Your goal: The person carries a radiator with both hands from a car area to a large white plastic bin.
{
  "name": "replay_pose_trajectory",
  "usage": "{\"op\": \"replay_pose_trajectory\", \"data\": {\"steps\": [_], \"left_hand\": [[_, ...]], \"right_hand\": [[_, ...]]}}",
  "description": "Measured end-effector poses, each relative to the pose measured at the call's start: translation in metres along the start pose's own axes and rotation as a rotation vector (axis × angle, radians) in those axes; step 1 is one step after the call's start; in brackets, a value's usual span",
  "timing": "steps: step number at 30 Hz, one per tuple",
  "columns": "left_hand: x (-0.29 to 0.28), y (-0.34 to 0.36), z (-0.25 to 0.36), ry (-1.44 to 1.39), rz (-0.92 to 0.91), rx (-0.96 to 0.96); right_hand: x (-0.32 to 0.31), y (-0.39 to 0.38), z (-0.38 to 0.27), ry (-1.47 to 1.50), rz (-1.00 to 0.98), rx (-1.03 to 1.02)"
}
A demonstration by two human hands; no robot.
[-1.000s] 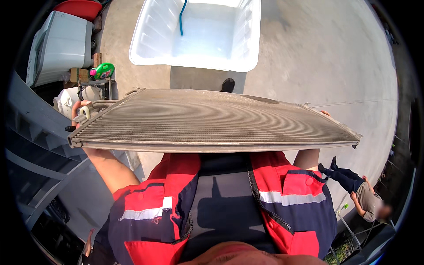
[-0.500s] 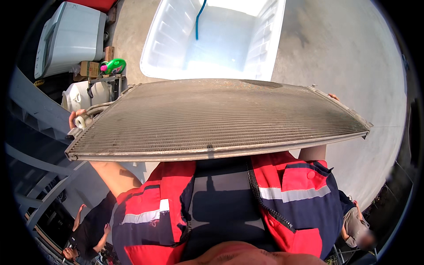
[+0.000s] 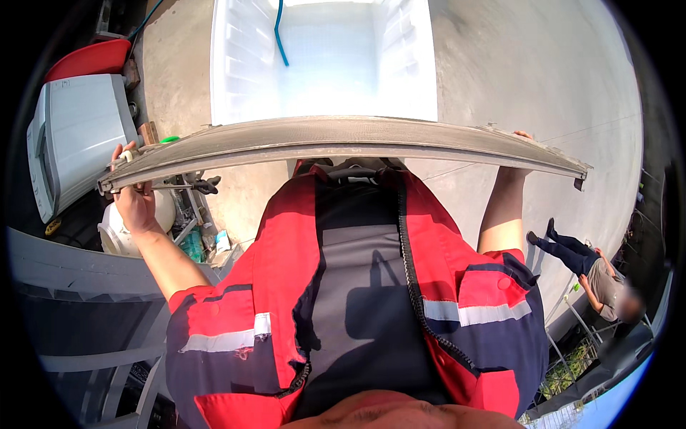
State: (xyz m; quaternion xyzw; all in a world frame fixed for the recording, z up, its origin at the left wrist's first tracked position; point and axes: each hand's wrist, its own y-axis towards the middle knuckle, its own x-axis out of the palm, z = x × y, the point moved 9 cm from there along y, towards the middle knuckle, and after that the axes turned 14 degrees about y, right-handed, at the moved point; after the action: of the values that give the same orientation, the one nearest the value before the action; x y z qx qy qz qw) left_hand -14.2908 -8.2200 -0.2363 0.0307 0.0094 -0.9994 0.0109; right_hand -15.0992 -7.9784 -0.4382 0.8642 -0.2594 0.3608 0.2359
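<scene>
A wide, dusty metal radiator [image 3: 336, 134] with fine fins stretches across the view in front of my chest, seen almost edge-on. My left hand [image 3: 134, 204] grips its left end, beside a pipe fitting, with fingers showing above and below the frame. At the right end my right hand [image 3: 516, 172] holds it from behind and below; only the fingertips show over the top, and the rest of the grip is hidden. Just beyond the radiator stands a white plastic tub [image 3: 431, 64]. A blue hose [image 3: 279, 36] hangs into it.
To the left are a white washing machine [image 3: 82, 136], a red basin [image 3: 89, 60] and a white plastic container [image 3: 118, 232] beside a metal frame. Another person [image 3: 599, 279] stands off to the right on the concrete floor [image 3: 529, 71]. Grey metal railings [image 3: 107, 357] rise at the lower left.
The radiator has tilted from showing its broad finned face to nearly edge-on, still between both hands. More of my forearms shows. The tub and washing machine have shifted left in view.
</scene>
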Motion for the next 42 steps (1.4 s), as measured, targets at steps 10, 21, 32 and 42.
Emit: {"op": "replay_pose_trajectory", "data": {"steps": [10,21,32,42], "left_hand": [[0.018,-0.022,-0.021,0.098,-0.036,-0.084],[-0.021,-0.070,-0.054,-0.003,0.086,-0.184],[-0.014,-0.077,-0.065,-0.166,0.071,-0.257],[-0.024,-0.084,-0.086,-0.166,0.071,-0.286]], "right_hand": [[-0.024,-0.040,0.008,0.032,0.509,0.075],[-0.023,-0.051,0.032,0.127,0.286,0.277],[-0.064,-0.057,0.007,0.095,0.407,0.286],[-0.045,-0.050,0.009,0.015,0.405,0.295]]}}
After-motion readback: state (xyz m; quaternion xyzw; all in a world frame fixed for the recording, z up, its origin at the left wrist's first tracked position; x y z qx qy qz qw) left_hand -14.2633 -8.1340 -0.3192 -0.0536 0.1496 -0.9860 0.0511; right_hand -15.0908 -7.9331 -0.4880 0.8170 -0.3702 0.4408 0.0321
